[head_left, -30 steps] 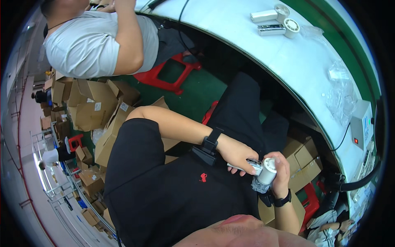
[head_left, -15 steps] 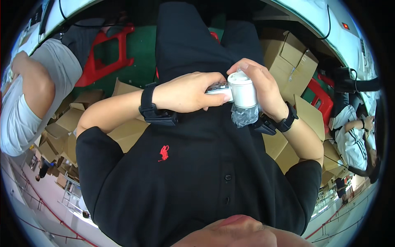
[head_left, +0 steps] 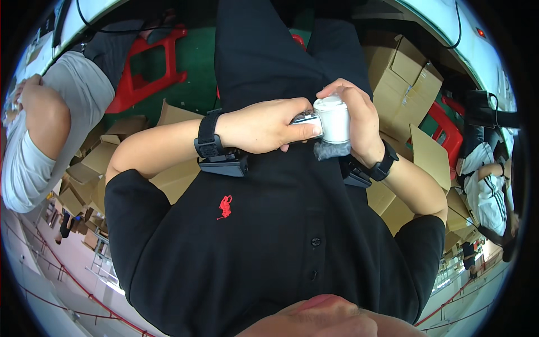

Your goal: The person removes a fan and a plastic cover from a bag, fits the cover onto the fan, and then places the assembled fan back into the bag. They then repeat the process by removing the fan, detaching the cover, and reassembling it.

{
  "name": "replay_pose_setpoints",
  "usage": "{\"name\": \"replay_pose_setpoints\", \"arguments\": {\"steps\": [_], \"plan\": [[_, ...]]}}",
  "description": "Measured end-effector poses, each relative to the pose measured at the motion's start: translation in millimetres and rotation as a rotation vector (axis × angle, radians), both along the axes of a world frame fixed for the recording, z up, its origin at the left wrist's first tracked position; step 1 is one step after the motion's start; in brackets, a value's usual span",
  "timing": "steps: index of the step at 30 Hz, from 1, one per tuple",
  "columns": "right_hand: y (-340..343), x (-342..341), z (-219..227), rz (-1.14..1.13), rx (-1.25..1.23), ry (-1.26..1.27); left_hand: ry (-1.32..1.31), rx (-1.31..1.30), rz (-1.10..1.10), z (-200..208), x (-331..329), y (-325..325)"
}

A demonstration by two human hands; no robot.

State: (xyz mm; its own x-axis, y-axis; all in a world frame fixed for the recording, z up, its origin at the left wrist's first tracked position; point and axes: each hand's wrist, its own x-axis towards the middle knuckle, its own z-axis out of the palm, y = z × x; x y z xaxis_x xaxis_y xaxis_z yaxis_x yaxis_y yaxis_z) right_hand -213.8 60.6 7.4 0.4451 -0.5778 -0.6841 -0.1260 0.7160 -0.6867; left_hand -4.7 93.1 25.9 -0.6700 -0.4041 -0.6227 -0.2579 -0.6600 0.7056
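In front of my body, my left hand (head_left: 266,124) is closed on a small white flat-sided piece with a dark edge (head_left: 306,121), its thumb pressed along the near side. That piece meets the side of a white cylinder (head_left: 335,124) with a round capped top; I cannot tell whether the two are joined. Crumpled clear plastic wrap (head_left: 331,150) shows at the cylinder's near end. My right hand (head_left: 360,121) curls round the cylinder from the right, with fingers over its top. Black straps circle both my wrists.
Cardboard boxes (head_left: 405,84) stand at the right, and open cartons (head_left: 95,163) lie at the left. Red plastic stools (head_left: 149,70) are on both sides. A white table edge (head_left: 432,17) curves across the far side. One person (head_left: 53,123) sits at my left, another (head_left: 485,185) at my right.
The white cylinder has tipped slightly, and less of its plastic wrap shows. Both hands keep their hold, shifted slightly to the right in the picture.
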Motion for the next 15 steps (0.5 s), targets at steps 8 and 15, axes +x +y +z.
{"name": "replay_pose_setpoints", "arguments": {"steps": [8, 15], "plan": [[-6.9, -5.1, -6.8, 0.043, -0.173, -0.088, 0.021, -0.093, 0.112, -11.4, -5.8, 10.7], [-3.3, -5.8, 0.6, 0.107, -0.125, -0.119, -0.176, -0.562, -0.118, -11.8, -3.2, 11.8]]}}
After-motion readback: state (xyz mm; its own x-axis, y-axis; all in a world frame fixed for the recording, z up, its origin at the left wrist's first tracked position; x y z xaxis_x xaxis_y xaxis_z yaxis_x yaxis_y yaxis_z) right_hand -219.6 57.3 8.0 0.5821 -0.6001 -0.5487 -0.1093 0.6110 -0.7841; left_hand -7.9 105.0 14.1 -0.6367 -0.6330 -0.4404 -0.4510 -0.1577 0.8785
